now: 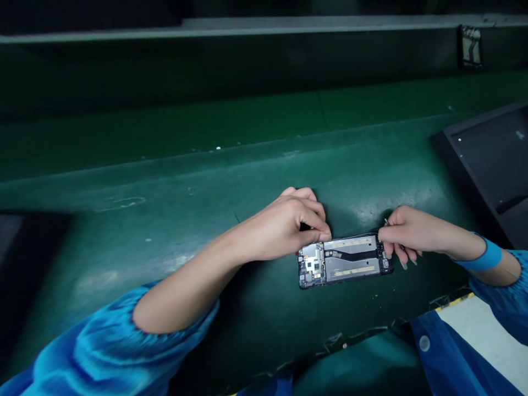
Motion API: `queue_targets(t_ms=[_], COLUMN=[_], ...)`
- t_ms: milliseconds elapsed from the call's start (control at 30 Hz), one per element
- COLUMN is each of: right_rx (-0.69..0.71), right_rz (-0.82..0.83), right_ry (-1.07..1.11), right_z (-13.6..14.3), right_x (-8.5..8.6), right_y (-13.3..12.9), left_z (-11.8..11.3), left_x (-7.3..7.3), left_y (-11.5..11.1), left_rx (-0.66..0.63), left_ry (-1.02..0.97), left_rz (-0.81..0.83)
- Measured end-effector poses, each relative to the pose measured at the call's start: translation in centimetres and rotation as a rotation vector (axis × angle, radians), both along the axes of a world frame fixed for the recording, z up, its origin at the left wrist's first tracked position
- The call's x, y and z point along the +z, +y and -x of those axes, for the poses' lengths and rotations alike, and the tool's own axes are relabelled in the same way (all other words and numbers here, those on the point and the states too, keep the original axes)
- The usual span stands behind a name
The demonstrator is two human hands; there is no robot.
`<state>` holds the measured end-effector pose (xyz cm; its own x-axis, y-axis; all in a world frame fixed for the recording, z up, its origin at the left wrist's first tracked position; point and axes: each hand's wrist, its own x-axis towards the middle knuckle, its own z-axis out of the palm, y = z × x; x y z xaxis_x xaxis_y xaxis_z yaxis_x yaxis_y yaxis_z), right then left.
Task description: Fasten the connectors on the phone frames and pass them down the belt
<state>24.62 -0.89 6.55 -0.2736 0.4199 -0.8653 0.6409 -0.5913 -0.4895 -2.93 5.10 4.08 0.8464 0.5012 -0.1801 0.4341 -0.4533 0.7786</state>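
An opened phone body [344, 260] with bare circuit boards and a grey middle plate lies flat on the green work surface [198, 231]. My left hand [289, 223] grips its upper left corner with fingers curled over the edge. My right hand [406, 234] rests at the phone's right end, pinching a thin metal tool [386, 222] whose tip points at that end. Both arms wear blue sleeves, and a blue band [487, 256] circles my right wrist.
A black tray [490, 159] stands at the right. A dark raised ledge [247, 60] runs along the back, with a small phone frame part [471, 47] leaning at its far right. A dark object [25, 258] sits at the left edge. A white sheet [487, 330] lies bottom right.
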Motion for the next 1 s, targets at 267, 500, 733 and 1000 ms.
queue_targets(t_ms=[267,500,733,1000], right_rx=[-0.005,0.01,0.012,0.022], right_rz=[-0.03,-0.049,-0.054,-0.055], right_ry=[0.019,0.024,0.03,0.037], right_z=[-0.3,-0.3,0.0,0.0], right_x=[-0.6,-0.6,-0.2,-0.3], right_y=[-0.4,-0.4,-0.3,-0.4], left_z=[-0.5,-0.6,-0.3,0.4], left_x=[0.0,-0.1,-0.3,-0.4], left_y=[-0.6,-1.0,-2.0,-4.5], left_rx=[0.007,0.031,0.072,0.092], left_ry=[-0.01,-0.013,-0.008,-0.069], left_rz=[-0.035,-0.043,-0.09,-0.397])
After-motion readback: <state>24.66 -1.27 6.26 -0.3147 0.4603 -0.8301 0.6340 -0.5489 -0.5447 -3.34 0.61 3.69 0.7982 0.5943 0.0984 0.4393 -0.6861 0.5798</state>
